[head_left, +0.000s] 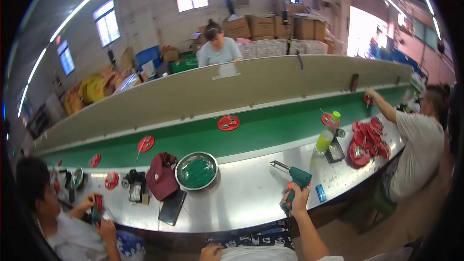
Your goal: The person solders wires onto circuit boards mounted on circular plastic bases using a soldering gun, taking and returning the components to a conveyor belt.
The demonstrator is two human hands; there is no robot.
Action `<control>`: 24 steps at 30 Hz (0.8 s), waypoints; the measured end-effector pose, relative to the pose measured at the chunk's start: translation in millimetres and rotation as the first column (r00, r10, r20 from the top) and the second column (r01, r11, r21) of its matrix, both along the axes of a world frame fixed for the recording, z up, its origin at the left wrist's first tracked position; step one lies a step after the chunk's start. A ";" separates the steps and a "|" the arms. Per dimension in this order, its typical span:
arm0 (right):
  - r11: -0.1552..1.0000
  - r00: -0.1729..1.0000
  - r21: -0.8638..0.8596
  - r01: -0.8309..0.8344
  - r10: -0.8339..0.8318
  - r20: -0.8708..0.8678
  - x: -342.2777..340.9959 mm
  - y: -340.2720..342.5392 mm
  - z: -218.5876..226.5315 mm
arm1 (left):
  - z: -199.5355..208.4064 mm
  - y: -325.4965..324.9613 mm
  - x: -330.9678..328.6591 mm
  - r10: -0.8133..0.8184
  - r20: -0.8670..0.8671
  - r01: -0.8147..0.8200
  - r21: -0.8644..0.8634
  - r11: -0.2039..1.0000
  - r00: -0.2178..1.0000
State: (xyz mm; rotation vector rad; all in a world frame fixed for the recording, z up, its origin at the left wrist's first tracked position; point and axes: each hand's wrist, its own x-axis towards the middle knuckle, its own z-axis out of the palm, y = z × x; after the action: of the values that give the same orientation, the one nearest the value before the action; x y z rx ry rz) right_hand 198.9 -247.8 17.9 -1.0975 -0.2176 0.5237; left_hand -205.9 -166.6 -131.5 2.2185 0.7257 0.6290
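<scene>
Since our right hand (298,198) is wrapped around the handle of the green soldering gun (300,177), the head view puts that tool directly in our grip, above the table (251,205). Its barrel slants forward and leftward; we judge this axis matters most, with the tip facing the green belt (270,126) and the metal bowl (213,164) well apart, leftward. Our left hand (210,252), farther from it, sits at the lower edge; whether its fingers are open or closed, we cannot tell.

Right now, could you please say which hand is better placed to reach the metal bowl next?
Likely the left hand, more in line with the metal bowl; the right hand grips the green handheld tool.
</scene>
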 end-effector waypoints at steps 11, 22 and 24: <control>0.994 0.999 -0.105 -0.010 0.013 0.031 6.8 2.8 -10.9 | -33.3 211.2 29.3 -0.628 -0.428 0.740 0.174 0.649 0.651; 0.992 0.993 -0.051 -0.113 0.113 0.012 9.8 0.3 -12.9 | -63.4 180.9 125.2 -0.811 -0.473 0.924 0.020 0.382 0.345; 0.997 0.996 -0.010 -0.081 0.082 0.037 8.0 5.1 -9.0 | -63.0 170.6 133.8 -0.818 -0.481 0.933 0.000 0.360 0.316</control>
State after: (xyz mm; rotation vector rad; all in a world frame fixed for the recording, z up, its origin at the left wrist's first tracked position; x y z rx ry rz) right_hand 207.0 -242.7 8.9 -1.1103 -0.2942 0.5774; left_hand -72.1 3.9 -194.6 2.5724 -0.5690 -0.3722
